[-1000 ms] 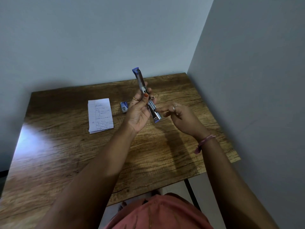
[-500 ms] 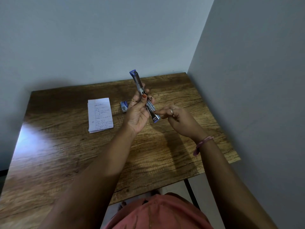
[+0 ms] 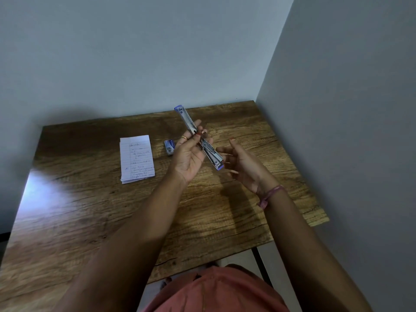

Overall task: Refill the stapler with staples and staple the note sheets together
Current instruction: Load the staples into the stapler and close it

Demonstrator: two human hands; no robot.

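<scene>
A metal stapler [image 3: 213, 156] with blue ends is swung fully open into one long bar and held up above the table. My left hand [image 3: 191, 154] grips it around the hinge in the middle, thumb across the top. My right hand [image 3: 243, 165] hovers just right of the stapler's near end with its fingers loosely spread; I cannot see anything in it. A stack of handwritten lined note sheets [image 3: 137, 158] lies flat on the table to the left. A small blue staple box [image 3: 169, 147] lies between the notes and my left hand.
The wooden table [image 3: 90, 210] fills a corner, with a grey wall behind it and another along its right edge. A black table leg [image 3: 261, 264] shows below the front edge, beside my reddish clothing.
My right hand has pulled back from the stapler's near end and spread its fingers. The stapler has tilted slightly further left at its top end.
</scene>
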